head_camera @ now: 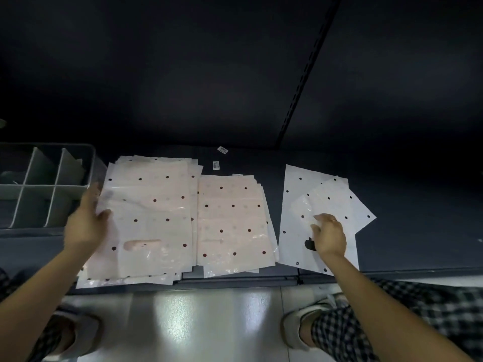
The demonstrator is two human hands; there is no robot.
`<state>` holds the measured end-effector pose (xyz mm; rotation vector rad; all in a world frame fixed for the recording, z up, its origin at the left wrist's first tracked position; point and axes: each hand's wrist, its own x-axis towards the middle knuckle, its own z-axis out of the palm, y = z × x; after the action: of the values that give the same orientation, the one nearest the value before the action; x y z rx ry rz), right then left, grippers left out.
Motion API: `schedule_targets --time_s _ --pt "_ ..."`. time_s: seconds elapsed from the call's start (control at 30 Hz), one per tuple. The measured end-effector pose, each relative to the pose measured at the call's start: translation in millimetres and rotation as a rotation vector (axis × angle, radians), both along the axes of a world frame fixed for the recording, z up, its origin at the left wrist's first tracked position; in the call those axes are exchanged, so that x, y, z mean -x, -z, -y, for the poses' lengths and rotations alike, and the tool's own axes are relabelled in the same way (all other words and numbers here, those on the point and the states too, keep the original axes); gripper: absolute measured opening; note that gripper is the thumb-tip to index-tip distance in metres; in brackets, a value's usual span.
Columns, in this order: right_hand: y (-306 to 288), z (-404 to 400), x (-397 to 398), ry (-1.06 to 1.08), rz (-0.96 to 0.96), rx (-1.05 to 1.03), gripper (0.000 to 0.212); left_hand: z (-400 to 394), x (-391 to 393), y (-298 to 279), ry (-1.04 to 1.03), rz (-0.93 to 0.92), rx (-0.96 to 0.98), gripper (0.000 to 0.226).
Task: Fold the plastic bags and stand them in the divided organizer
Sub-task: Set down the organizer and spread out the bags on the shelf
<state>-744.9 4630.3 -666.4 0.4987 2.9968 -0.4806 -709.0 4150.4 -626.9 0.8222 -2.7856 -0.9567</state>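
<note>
Two stacks of pale pink dotted plastic bags lie on a dark low shelf: a large stack (146, 218) at left and a smaller stack (232, 220) beside it. My left hand (87, 223) grips the left edge of the top bag of the large stack, thumb on top. Further right lie two white dotted bags (308, 194), a smaller one overlapping the larger. My right hand (328, 236) rests on them with fingers loosely bent, pressing near the handle hole. The grey divided organizer (86, 163) stands at the far left, its visible compartments holding no bags.
Two small labels (216, 165) lie behind the stacks. A dark back panel with a slotted upright (300, 92) rises behind the shelf. The shelf's front edge (235, 282) meets a shiny floor, where my slippered feet and checked trousers (418, 317) show.
</note>
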Motion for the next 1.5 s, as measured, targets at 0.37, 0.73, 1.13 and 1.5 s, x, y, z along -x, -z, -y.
schedule_targets --time_s 0.37,0.73,1.13,1.5 --pt "-24 63 7 -0.293 -0.241 0.298 0.022 -60 -12 39 0.758 0.422 0.304 0.067" --pt "1 145 -25 -0.721 0.145 0.367 0.031 -120 -13 24 0.793 0.027 0.032 0.054" --pt "19 23 -13 -0.123 0.108 0.022 0.069 -138 -29 44 1.009 0.427 0.434 0.064" --pt "-2 29 2 0.144 -0.134 0.318 0.017 -134 -23 48 0.936 0.294 0.209 0.061"
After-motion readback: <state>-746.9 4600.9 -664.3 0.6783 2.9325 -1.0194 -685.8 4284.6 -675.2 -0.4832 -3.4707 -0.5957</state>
